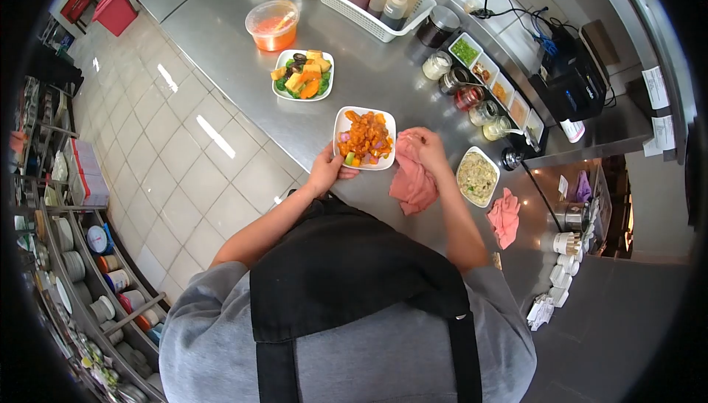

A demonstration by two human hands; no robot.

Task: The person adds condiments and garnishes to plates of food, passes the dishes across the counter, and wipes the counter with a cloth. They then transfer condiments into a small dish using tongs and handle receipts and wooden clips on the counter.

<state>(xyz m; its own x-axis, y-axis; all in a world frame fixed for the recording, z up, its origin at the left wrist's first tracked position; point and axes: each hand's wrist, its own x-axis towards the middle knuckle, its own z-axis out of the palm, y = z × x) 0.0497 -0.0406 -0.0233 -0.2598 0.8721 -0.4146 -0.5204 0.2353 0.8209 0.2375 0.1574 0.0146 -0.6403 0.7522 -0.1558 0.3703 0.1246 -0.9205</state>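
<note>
A white square bowl (380, 165) of orange-red sauced chunks (366, 134) with some vegetables sits at the counter's front edge. My left hand (327, 171) grips its lower left side, thumb near the rim. In my right hand (428, 149) is a bunched pink cloth (411, 185), its upper end against the bowl's right side while the rest hangs over the steel. Beyond the bowl, to the left, stands a white dish (330, 87) of tofu cubes, carrot and greens. Right of my right forearm lies a white dish (495, 169) of fried rice.
A second pink cloth (504, 218) lies beyond the rice. Several jars (468, 97) and a garnish tray (501, 77) line the right side. At the back are a tub of orange liquid (259, 33) and a white basket (369, 25) of sauce bottles. Shelves (110, 270) stand at left.
</note>
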